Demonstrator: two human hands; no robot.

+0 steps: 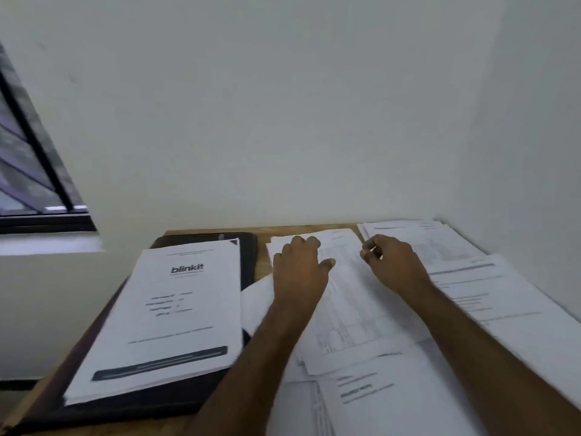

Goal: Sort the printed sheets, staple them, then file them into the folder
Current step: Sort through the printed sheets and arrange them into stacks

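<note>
Nearest the cam: two bare arms coming in from the bottom edge, w/ loose sheets (371, 313) under them on the desk (314, 229).

Big to small, all placed from the folder (250, 256):
- Desk: wood, under it all.
- Folder: 1, black, lying flat at the desk's left side.
- Stack (176, 309): 1 neat pile on top of the folder, front page says "blinkit".
- Loose sheets: right of the folder, spread out and lapping over each other. Too many and too mixed to count.
- Hands: 2, both right of the folder.
- No stapler in view.

Left hand (298, 269): palm down on the sheets, fingers a bit spread, pressing, not holding. It's the hand nearer the folder.

Right hand (393, 262): fingers curled in, tips close together. Maybe pinching a sheet edge, can't tell.

What the next move turns on: top sheet lies under both hands, long side running away from the person, tipped a bit left. I think it's still sorting, early on.
</note>
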